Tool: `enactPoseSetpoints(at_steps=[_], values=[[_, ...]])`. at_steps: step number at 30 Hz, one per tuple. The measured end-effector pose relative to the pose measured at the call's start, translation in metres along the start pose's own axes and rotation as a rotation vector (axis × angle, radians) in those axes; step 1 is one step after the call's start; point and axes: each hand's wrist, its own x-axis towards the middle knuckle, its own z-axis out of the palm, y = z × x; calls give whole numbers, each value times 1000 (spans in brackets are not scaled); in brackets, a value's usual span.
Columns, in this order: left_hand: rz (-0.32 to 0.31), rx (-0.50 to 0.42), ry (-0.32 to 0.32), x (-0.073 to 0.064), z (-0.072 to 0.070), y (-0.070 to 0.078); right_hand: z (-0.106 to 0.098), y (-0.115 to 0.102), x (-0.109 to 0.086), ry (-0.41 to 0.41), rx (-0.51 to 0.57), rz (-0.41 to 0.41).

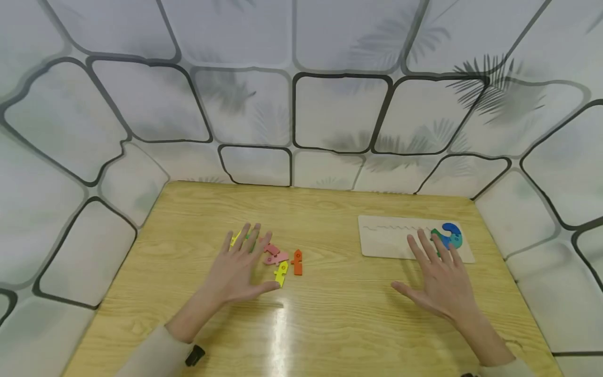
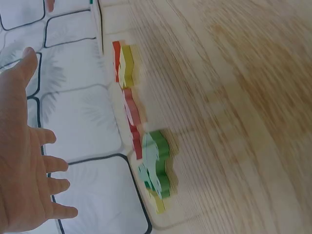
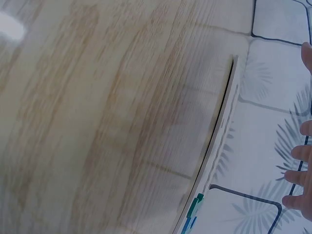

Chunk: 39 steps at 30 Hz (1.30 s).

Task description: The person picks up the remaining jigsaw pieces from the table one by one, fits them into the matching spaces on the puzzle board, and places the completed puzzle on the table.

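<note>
My left hand (image 1: 237, 269) hovers with spread fingers over a cluster of coloured puzzle pieces and holds nothing. Around it lie a yellow piece (image 1: 281, 274), an orange piece (image 1: 297, 263), a pink piece (image 1: 277, 258) and a red piece (image 1: 271, 249). A green piece (image 2: 157, 163) stands out in the left wrist view. My right hand (image 1: 443, 283), fingers also spread, is above the near edge of a pale puzzle board (image 1: 391, 238). Blue (image 1: 452, 229) and green (image 1: 434, 234) pieces sit at the board's right end, partly hidden by the fingers.
The light wooden table (image 1: 330, 319) bears everything. White cloth walls (image 1: 341, 112) with dark stone-like outlines and leaf prints enclose its back and sides. The board lies towards the back right, the loose pieces left of the middle.
</note>
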Motion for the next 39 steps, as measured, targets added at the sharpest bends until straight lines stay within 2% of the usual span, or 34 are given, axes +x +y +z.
enactPoseSetpoints(at_steps=[5,14,22,27,31,35,39], values=[[42,-47,-2,11,4,11,3,4,2,-1,-3,-18],[98,-64,-90,30,9,35,7,9,7,-7,-15,-47],[173,-14,-147,52,15,57,11,15,6,-44,-16,-44],[254,9,-192,62,28,71,15,18,6,-65,-14,-43],[316,30,-183,69,37,83,18,21,5,-69,-30,-50],[343,64,-168,75,41,96,19,25,6,-89,-37,-53],[344,82,-196,82,47,108,20,29,8,-128,-44,-59]])
